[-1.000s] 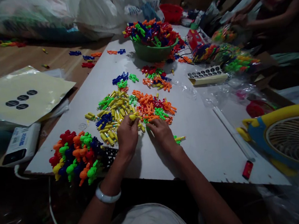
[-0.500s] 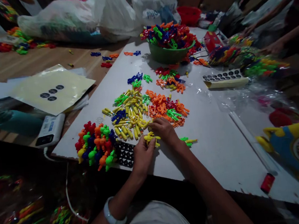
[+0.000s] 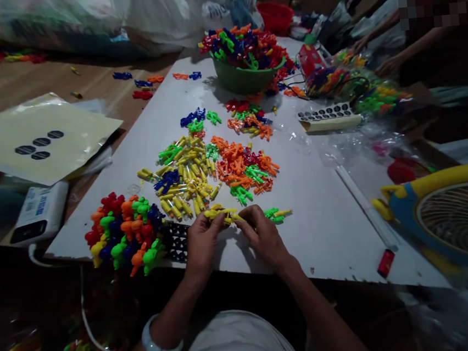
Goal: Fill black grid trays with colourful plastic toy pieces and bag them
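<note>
My left hand (image 3: 201, 242) is closed on a yellow plastic toy figure (image 3: 214, 213) above the table's near edge. My right hand (image 3: 264, 236) pinches a slim yellow piece (image 3: 235, 217) against the figure's right end; the fingers partly cover it. Just beyond lies a heap of yellow tubes (image 3: 192, 168) with clear parts, beside a pile of orange, red and green figures (image 3: 233, 164). Left of my left hand, a black rack with round holes (image 3: 177, 241) holds rows of upright coloured figures (image 3: 127, 230). A green figure with a yellow piece (image 3: 277, 214) rests right of my hands.
A green bowl (image 3: 245, 80) heaped with figures stands farther back. At left are a sticker sheet (image 3: 45, 155) and a white power bank (image 3: 41, 211) with a cable. To the right are a yellow-blue fan (image 3: 445, 177) and a long clear tube (image 3: 363, 207). Another person's hand (image 3: 389, 65) is at far right.
My right hand has come from the edge of the yellow heap to the figure in my left hand. A green figure now shows at the orange pile's near edge. The view has shifted right.
</note>
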Demonstrator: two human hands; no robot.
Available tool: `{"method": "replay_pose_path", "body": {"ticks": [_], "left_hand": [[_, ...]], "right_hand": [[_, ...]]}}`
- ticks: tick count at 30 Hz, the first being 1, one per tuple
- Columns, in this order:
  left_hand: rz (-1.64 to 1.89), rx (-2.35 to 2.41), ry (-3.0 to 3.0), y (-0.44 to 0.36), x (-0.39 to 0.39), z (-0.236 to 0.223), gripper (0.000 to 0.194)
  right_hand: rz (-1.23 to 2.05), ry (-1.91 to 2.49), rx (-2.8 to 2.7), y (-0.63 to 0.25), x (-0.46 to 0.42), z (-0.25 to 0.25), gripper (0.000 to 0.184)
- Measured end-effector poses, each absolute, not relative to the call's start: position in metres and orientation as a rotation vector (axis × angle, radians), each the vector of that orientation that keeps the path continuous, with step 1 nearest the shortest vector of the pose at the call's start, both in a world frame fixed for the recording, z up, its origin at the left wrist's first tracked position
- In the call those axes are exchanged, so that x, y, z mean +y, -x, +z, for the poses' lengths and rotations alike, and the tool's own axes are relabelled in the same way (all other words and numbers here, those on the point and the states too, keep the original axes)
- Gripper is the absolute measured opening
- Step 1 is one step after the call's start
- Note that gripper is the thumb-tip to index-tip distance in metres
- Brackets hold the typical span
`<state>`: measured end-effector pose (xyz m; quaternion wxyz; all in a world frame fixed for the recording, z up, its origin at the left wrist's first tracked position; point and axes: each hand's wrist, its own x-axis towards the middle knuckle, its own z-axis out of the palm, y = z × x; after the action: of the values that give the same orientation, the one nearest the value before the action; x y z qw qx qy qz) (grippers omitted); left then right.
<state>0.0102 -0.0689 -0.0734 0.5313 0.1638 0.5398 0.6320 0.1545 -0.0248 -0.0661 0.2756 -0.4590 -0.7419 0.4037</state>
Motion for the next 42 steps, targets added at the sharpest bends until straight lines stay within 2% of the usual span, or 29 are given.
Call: {"method": "replay_pose_path", "body": {"ticks": [15, 21, 23, 26, 29, 30, 32, 34, 36, 39, 42], "left_hand": [[1.513, 1.542, -0.758, -0.019, -0.075, -0.072, 0.021], [1.334, 1.152, -0.385, -0.021, -0.067, -0.075, 0.036], [1.253, 1.114, -0.381, -0.027, -0.066, -0.075, 0.036], [1.172, 1.181, -0.623, -0.03, -0.063, -0.075, 0.03], [1.236, 1.556, -1.084, -0.015, -0.055, -0.075, 0.025], [1.263, 1.731, -1.236, -0.006, -0.05, -0.075, 0.028], [1.203, 2.058, -1.472, 0.012, -0.037, -0.076, 0.041], [1.008, 2.286, -1.611, 0.027, -0.024, -0.077, 0.053], [0.799, 2.381, -1.712, 0.036, -0.015, -0.076, 0.052], [0.62, 2.4, -1.838, 0.04, -0.01, -0.074, 0.036], [0.604, 2.399, -1.901, 0.038, -0.012, -0.072, 0.029]], "right_hand": [[1.054, 1.303, -1.888, -0.147, -0.032, -0.071, 0.013], [1.494, 1.27, -1.693, -0.173, -0.018, -0.081, 0.022], [1.534, 1.307, -1.767, -0.193, -0.014, -0.077, 0.022], [1.371, 1.405, -1.943, -0.227, -0.007, -0.062, 0.019], [0.857, 1.464, -2.152, -0.24, 0.008, -0.051, 0.009], [0.671, 1.434, -2.2, -0.235, 0.014, -0.051, 0.004], [0.457, 1.288, -2.266, -0.208, 0.027, -0.057, 0.015], [0.492, 1.085, -2.34, -0.167, 0.04, -0.068, 0.029], [0.468, 1.006, -2.437, -0.127, 0.049, -0.079, 0.033], [0.367, 1.09, -2.506, -0.094, 0.056, -0.09, 0.022], [0.335, 1.088, -2.491, -0.101, 0.057, -0.095, 0.009]]}}
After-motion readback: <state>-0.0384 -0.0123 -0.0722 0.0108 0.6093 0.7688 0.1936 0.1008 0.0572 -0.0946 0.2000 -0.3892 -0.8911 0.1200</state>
